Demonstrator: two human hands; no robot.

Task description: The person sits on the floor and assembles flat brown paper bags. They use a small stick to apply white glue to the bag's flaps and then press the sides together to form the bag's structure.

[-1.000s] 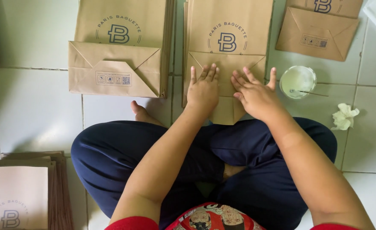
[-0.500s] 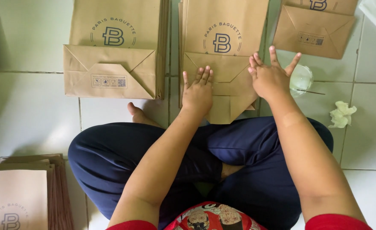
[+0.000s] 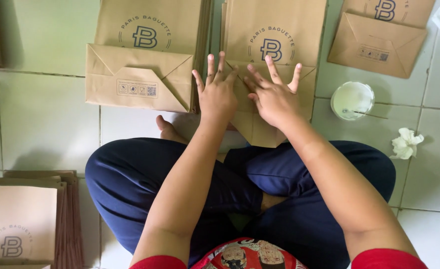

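Two bare hands lie flat, side by side, on the folded bottom flap of a brown paper bag (image 3: pixel 275 30) in the upper middle of the frame. Left hand (image 3: pixel 218 94) is open with fingers spread and pointing up the frame, palm pressed on the flap's left part; right hand (image 3: pixel 275 97) is open too, fingers fanned, palm down on the flap's middle, nearly touching the left one. Neither hand grips anything. That bag lies on the tiled floor (image 3: pixel 40 124) just beyond the person's crossed legs in dark blue trousers (image 3: pixel 130 184), its lower pointed flap reaching toward the knees. A bare foot (image 3: pixel 167 130) shows just left of the left wrist.

Just beside it, toward the upper left, lies a second stack of brown bags (image 3: pixel 140 74) with its bottom flap already folded into an envelope shape. A third folded bag (image 3: pixel 379 42) sits at the upper right, a little apart. Between that bag and the right forearm stands a small white cup (image 3: pixel 352 99) with a thin stick across its rim. A crumpled white tissue (image 3: pixel 405 143) lies at the right edge, below the cup. More flat bags are piled at the lower left corner (image 3: pixel 18 224)
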